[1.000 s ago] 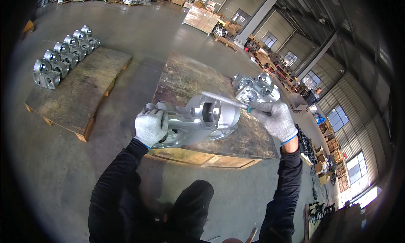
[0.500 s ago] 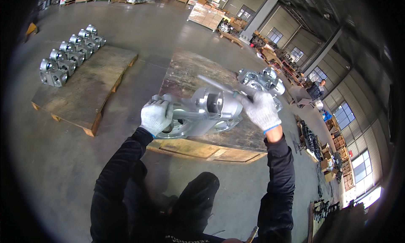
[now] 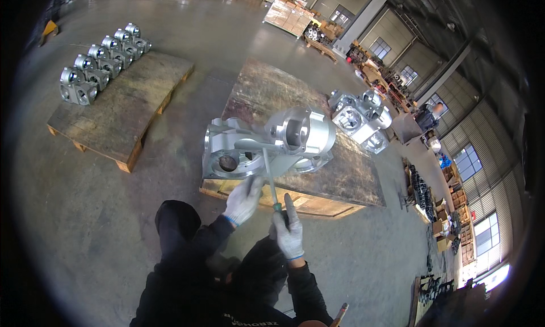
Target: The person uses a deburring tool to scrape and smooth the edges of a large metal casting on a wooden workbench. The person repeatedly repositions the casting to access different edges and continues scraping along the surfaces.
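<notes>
A large silver metal casting (image 3: 267,145) with round bores stands on a worn wooden pallet (image 3: 340,179) in front of me. My right hand (image 3: 288,233), in a white glove, is shut on the green handle of a long thin tool (image 3: 269,176). The tool's shaft reaches up against the casting's front. My gloved left hand (image 3: 244,199) sits just left of the shaft at the casting's lower edge. Whether it grips anything is unclear.
Several more silver castings (image 3: 360,119) stand at the pallet's far right. A second pallet (image 3: 122,114) on the left carries a row of several smaller castings (image 3: 96,63). Another person (image 3: 426,117) stands far right among stacked goods. Concrete floor surrounds the pallets.
Both hands have left the sides of the casting and dropped to its front lower edge. The right hand now holds the tool by its handle, and the casting appears closer.
</notes>
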Demonstrator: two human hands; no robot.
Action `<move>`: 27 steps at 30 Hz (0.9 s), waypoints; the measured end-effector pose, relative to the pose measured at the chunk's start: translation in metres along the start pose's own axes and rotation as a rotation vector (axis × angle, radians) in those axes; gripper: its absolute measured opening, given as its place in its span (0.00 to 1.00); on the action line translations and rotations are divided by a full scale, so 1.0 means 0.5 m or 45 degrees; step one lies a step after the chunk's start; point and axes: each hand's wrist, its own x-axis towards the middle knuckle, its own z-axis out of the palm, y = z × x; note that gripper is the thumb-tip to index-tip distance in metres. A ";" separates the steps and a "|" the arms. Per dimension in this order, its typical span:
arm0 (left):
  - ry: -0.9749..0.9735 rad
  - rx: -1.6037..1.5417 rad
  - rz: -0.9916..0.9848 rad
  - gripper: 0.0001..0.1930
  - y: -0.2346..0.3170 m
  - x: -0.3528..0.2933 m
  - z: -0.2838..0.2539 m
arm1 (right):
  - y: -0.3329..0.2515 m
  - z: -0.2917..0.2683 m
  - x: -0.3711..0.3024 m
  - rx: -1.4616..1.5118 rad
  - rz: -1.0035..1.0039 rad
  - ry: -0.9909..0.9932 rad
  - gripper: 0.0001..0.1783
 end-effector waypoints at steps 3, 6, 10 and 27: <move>-0.086 -0.007 0.066 0.21 -0.008 0.068 0.058 | 0.028 0.010 0.009 -0.343 -0.219 0.046 0.29; -0.044 0.032 0.076 0.24 -0.002 0.111 0.098 | 0.037 0.006 0.027 -0.696 -0.325 0.069 0.28; -0.116 0.303 -0.043 0.35 0.014 0.131 0.131 | 0.045 0.015 0.047 -0.891 -0.609 0.237 0.29; -0.108 0.142 0.023 0.39 0.026 0.150 0.111 | 0.024 0.047 0.068 -1.005 -0.703 0.304 0.29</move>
